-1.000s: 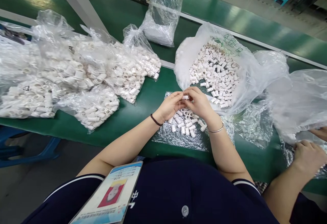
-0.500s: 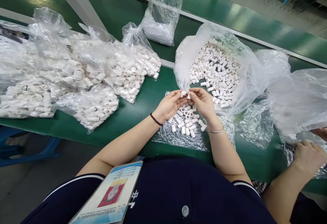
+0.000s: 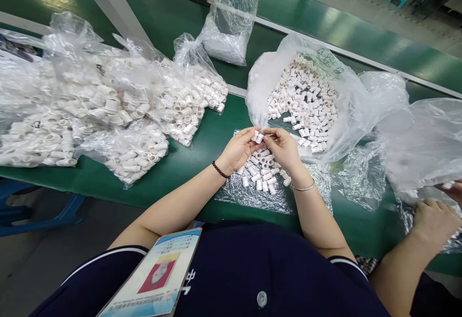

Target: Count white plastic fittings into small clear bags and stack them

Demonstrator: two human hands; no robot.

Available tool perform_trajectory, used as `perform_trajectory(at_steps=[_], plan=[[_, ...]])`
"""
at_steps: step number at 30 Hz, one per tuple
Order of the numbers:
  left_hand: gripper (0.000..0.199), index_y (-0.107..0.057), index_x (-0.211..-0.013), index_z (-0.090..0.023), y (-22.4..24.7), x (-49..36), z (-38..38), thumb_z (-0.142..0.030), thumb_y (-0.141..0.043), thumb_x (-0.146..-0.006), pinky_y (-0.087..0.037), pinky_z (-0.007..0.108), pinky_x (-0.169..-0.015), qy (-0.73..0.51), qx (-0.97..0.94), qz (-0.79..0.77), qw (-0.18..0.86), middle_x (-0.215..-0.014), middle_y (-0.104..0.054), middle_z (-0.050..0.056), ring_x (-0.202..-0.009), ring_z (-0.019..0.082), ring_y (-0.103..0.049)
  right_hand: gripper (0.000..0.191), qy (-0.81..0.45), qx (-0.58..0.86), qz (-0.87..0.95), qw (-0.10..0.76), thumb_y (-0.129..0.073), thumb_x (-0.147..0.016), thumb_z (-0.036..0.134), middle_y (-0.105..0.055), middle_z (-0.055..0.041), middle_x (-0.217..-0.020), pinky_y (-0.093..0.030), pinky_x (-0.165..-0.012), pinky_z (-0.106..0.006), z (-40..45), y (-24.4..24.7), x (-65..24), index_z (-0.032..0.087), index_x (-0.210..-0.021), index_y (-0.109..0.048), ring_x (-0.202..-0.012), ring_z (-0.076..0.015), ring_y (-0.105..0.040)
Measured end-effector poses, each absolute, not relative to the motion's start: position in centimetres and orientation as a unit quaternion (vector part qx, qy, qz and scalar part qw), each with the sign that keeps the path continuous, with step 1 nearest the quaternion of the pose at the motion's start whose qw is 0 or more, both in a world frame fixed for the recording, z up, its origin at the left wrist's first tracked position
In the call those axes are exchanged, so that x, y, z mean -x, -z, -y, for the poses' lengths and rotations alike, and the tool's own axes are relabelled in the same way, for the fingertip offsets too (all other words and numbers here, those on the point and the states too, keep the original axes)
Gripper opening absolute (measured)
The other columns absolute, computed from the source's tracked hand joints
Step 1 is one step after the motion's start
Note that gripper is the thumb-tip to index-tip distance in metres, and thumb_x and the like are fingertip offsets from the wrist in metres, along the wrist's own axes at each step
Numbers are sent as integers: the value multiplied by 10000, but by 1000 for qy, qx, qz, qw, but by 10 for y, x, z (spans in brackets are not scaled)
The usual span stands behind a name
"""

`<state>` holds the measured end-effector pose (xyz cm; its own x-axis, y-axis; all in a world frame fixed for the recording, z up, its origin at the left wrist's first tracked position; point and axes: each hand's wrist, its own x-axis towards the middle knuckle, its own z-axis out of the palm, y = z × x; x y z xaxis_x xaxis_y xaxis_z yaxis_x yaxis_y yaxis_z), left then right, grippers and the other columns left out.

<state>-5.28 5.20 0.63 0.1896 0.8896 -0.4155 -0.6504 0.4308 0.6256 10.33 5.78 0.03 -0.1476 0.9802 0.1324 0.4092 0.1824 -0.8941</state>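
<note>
My left hand (image 3: 238,148) is closed on a small white plastic pipe fitting (image 3: 255,136) held at its fingertips. My right hand (image 3: 283,148) pinches a second white fitting (image 3: 260,138) right beside it; the two pieces appear to touch. Whether they are joined I cannot tell. Just below both hands, a loose pile of white fittings (image 3: 265,175) lies on a flat clear plastic bag (image 3: 252,201). Beyond my right hand, an opened plastic bag (image 3: 346,110) holds many more such fittings (image 3: 306,100).
Filled clear bags of fittings (image 3: 108,100) crowd the green table (image 3: 187,172) on the left. A clear bag (image 3: 231,23) stands at the back. On the right lie crumpled bags (image 3: 361,177), and a co-worker's hand (image 3: 435,223) works beside another bag (image 3: 422,143).
My right hand has moved slightly left, bringing its fitting against the one in my left hand. At the far right, a white piece now shows at the co-worker's fingers.
</note>
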Motion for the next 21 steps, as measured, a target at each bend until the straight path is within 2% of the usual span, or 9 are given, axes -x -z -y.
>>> perform_trajectory(at_steps=[6, 9, 12, 16, 21], plan=[[181, -696, -832, -157, -1, 53, -50, -217, -576, -954, -545, 302, -897, -547, -235, -398, 698, -857, -701, 26, -852, 136, -676, 207, -273, 520, 728, 353, -604, -894, 338, -714, -87, -1009, -598, -747, -374, -61, -8, -114, 207, -1016, -708, -858, -206, -666], [219, -718, -819, -148, 1, 53, -49, -276, -596, -948, -537, 315, -902, -543, -270, -399, 688, -865, -721, 51, -874, 165, -686, 202, -181, 567, 734, 327, -566, -896, 279, -707, -108, -1000, -572, -803, -423, -78, -9, -135, 188, -1009, -707, -870, -234, -655], [296, -738, -865, -143, 2, 53, -47, -388, -593, -949, -544, 345, -891, -525, -314, -394, 686, -925, -741, 90, -928, 206, -699, 255, -110, 618, 726, 280, -546, -872, 201, -680, -146, -1064, -536, -883, -475, -99, -8, -154, 159, -1069, -702, -893, -263, -641], [389, -756, -1003, -167, -1, 57, -43, -514, -596, -926, -536, 369, -930, -500, -416, -359, 669, -1050, -752, 108, -1007, 237, -704, 326, -56, 642, 739, 196, -560, -870, 183, -624, -194, -1139, -501, -918, -529, -117, -2, -163, 144, -1172, -680, -1063, -355, -585], [267, -790, -957, -218, -1, 61, -41, -415, -611, -939, -479, 323, -958, -519, -508, -423, 542, -986, -757, 63, -1006, 226, -664, 291, -18, 657, 743, 128, -625, -871, 214, -591, -206, -1138, -495, -872, -551, -125, 5, -154, 167, -1153, -677, -1080, -400, -547]])
